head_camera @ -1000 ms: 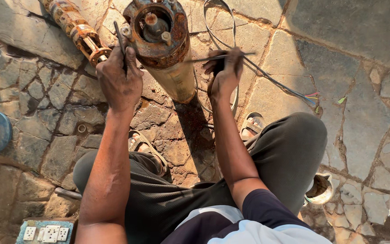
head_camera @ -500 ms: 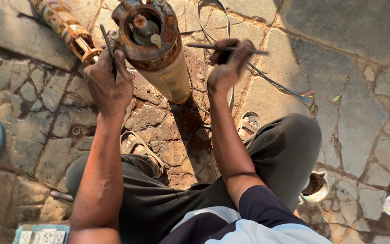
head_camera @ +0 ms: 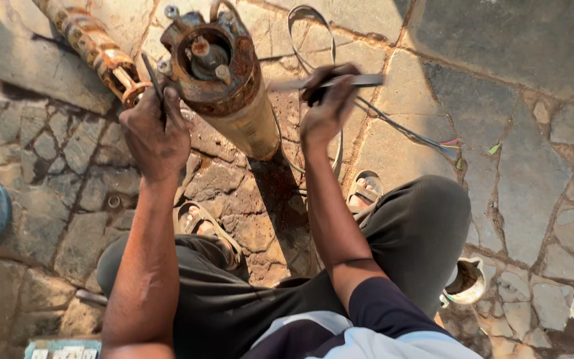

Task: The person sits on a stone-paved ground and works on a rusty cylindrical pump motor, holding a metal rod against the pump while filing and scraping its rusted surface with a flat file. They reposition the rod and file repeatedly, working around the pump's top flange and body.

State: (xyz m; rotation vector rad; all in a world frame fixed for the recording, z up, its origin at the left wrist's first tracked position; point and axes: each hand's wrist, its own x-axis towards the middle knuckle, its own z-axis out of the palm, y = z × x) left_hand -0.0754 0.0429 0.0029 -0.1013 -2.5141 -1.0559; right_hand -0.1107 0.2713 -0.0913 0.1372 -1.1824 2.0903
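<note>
Rusty pump motor point(head_camera: 224, 80) is flanked by left hand point(head_camera: 156, 133) gripping a thin tool point(head_camera: 153, 78) and right hand point(head_camera: 327, 110) gripping a flat blade point(head_camera: 340, 81); cable point(head_camera: 400, 126), sandals point(head_camera: 365, 189) lie near.

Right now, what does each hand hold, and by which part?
Left hand grips a thin dark metal tool by its lower end. Right hand holds a flat grey metal rod near its middle.
</note>
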